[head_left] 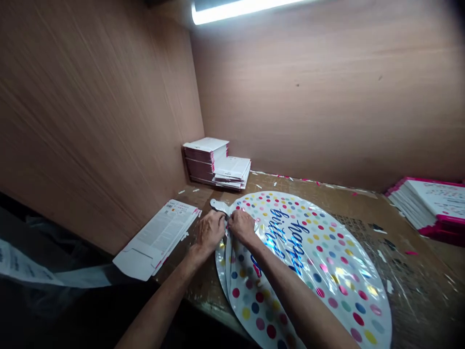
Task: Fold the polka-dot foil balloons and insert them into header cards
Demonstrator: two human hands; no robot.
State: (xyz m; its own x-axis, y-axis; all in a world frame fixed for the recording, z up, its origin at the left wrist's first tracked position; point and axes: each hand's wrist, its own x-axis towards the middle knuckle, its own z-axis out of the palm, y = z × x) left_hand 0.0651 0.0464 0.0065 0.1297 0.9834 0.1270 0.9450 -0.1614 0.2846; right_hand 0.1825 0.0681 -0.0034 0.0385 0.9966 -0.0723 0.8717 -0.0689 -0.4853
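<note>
As my left hand [209,231] and right hand [241,226] bend together over the neck [219,206] of a foil balloon [319,257], fingers curl down onto the foil, knuckles up, neither hand spread open. Can't tell whether they pinch it or only press. Balloon lies flat on the bench, silver with colored dots, blue "happy birthday" script, neck pointing away from me. A second balloon [221,264] shows beneath it at the left edge. Just left of my hands, a printed card blank [160,237] lies flat. Bench [410,291] is stained brown, scattered with pink and white scraps. Farther off, card stacks [205,155] sit in the corner against the wood panels [327,87]; a bigger pink-edged pile [428,203] lies at right. Overhead, a lit tube [240,7].
</note>
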